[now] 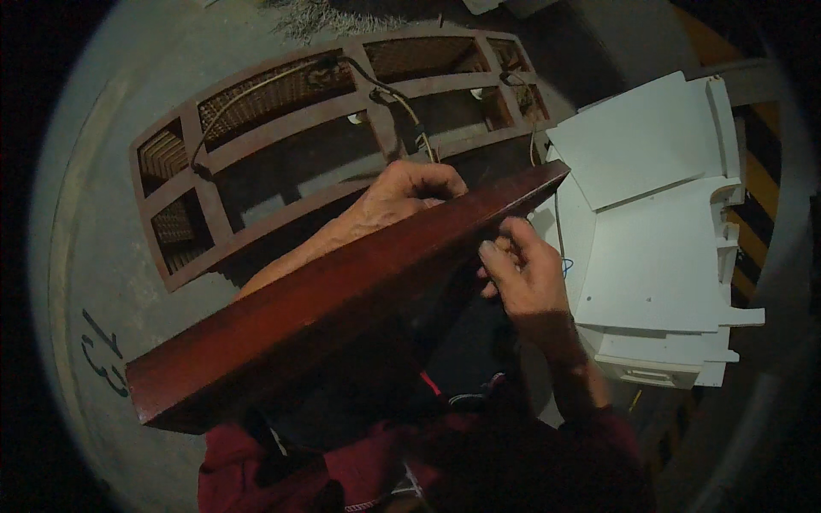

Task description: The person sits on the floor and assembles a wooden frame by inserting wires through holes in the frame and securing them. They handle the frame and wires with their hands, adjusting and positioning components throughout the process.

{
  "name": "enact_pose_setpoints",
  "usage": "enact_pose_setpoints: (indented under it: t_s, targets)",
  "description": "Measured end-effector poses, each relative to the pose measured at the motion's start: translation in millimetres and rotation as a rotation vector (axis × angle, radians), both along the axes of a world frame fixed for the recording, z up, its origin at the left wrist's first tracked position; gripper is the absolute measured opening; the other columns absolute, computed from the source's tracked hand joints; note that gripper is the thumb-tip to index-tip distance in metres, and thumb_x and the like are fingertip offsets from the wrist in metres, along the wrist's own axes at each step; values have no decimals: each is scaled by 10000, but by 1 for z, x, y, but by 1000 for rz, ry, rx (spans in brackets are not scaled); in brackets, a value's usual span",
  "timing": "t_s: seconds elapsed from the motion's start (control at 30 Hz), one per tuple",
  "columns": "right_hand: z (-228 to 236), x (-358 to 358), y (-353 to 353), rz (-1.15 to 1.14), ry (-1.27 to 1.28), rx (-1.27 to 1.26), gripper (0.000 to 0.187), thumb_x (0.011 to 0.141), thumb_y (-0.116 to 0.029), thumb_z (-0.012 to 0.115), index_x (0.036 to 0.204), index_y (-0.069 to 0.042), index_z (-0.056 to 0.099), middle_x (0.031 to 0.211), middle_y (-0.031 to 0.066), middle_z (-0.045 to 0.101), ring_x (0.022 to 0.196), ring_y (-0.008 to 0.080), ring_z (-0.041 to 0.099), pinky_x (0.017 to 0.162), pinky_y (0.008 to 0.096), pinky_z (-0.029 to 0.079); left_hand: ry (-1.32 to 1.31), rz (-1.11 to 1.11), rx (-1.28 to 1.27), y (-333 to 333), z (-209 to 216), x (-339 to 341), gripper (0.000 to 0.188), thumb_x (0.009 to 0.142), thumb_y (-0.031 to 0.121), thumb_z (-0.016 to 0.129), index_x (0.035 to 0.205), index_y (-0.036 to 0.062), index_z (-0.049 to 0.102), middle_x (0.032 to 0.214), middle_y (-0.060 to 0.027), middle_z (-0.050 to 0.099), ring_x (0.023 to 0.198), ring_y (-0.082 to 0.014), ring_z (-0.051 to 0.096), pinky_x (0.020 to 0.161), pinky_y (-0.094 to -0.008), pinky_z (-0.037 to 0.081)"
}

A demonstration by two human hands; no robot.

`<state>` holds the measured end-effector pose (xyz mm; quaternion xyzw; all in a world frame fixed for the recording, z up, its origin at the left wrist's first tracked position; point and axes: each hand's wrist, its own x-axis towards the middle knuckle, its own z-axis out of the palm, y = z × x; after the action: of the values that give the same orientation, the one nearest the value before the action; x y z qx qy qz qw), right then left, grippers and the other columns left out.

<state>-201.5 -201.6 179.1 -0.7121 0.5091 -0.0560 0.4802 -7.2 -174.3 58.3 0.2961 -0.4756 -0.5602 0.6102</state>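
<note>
A long reddish-brown wooden board (342, 299) slants across the middle, from lower left up to the right. My left hand (402, 195) is behind its far side, fingers curled and the fingertips hidden by the board, so what they hold does not show. On the near side, just under the board's right part, my right hand (526, 269) is closed with thumb and fingers pinched together. Anything between those fingers is too small to make out. Along the board's right end runs a pale, worn-looking edge.
Beyond the board lies a brown wooden frame (299, 125) with woven panels and a cord (395, 92) across it. White panels (658, 248) are piled at the right, beside yellow-and-black stripes (757, 197). Dark handwritten marks (107, 355) are on the floor at left.
</note>
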Motion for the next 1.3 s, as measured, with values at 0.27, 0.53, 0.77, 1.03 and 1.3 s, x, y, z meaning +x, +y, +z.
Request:
enact_pose_setpoints:
  t_s: [0.27, 0.53, 0.77, 1.03, 1.3]
  targets:
    - [-35, 7, -6, 65, -21, -497, 125, 863, -83, 604, 915, 28, 579, 761, 172, 579, 670, 248, 564, 649, 373, 468, 102, -46, -83, -4, -9, 0, 235, 866, 176, 692, 991, -20, 652, 896, -57, 670, 854, -123, 612, 766, -291, 483]
    - [-28, 1, -5, 80, -91, -485, 113, 855, -62, 607, 913, 35, 609, 784, 153, 594, 710, 221, 578, 661, 340, 464, 121, -47, -1, -3, -7, -1, 203, 871, 158, 683, 976, -12, 650, 896, -51, 668, 868, -123, 607, 774, -302, 486]
    - [3, -9, -30, 123, -93, 121, 141, 883, -135, 672, 913, -5, 628, 763, 34, 597, 672, 116, 579, 585, 268, 463, 57, -49, 15, -3, -5, -2, 234, 873, 200, 692, 976, -5, 645, 908, -59, 663, 882, -133, 604, 797, -308, 480]
    - [10, 4, -46, 179, -40, 341, 243, 917, -191, 661, 829, 22, 583, 655, 56, 581, 528, 106, 549, 464, 261, 440, 158, -91, 22, -4, -6, -5, 267, 906, 235, 709, 985, -1, 612, 977, -38, 656, 910, -92, 590, 808, -280, 474]
    - [-4, 14, -33, 52, -9, 156, 160, 896, -110, 569, 797, 12, 595, 599, 42, 556, 493, 102, 520, 439, 262, 415, 83, -52, 50, -3, -10, -3, 262, 910, 243, 722, 963, 13, 608, 959, -25, 655, 891, -74, 585, 778, -264, 469]
